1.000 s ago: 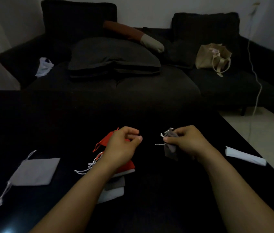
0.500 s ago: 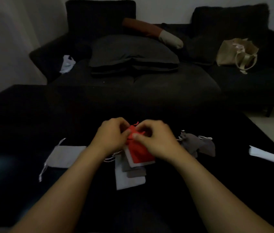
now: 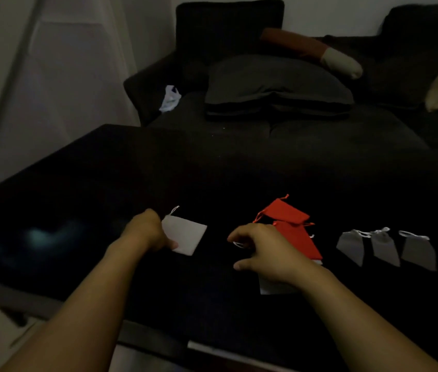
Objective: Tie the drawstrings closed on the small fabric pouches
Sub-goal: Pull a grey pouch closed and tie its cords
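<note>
- The left hand (image 3: 146,232) lies on the near left edge of a flat pale grey square fabric pouch (image 3: 185,234) on the glossy black surface (image 3: 78,183); its fingers curl down onto that edge, though whether they pinch the cloth I cannot tell.
- A white drawstring (image 3: 175,209) pokes out from the pouch's far corner, just beyond the fingers.
- The right hand (image 3: 266,253) hovers over a stack of red and white pouches (image 3: 297,234), fingers loosely curled with a thin white cord (image 3: 238,244) at their tips; the grip is unclear.
- Well to the right of those fingers, three cinched grey pouches (image 3: 385,248) lie side by side.
- Beyond the surface stands a dark sofa (image 3: 293,135).
</note>
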